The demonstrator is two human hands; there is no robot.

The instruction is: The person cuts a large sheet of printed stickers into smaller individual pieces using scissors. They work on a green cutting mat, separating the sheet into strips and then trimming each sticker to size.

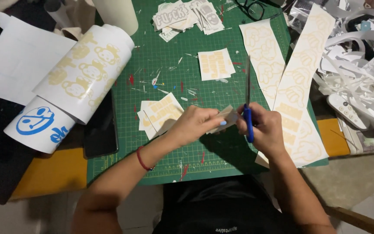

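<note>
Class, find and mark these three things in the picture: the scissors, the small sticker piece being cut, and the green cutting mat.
scissors (248,123): head view, on the blue handle in the right hand.
sticker piece (227,116): head view, on its pale face beside the left fingertips.
cutting mat (169,78): head view, on a bare green patch.

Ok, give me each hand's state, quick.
Left hand: closed on a small sticker piece.
Right hand: closed on blue-handled scissors, blades pointing up.

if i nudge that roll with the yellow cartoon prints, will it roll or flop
The roll is a curled cylinder, so it would probably roll sideways across the mat. Its loose outer end looks thin, so it likely flops and uncurls when lifted. It seems light for its size.
</note>
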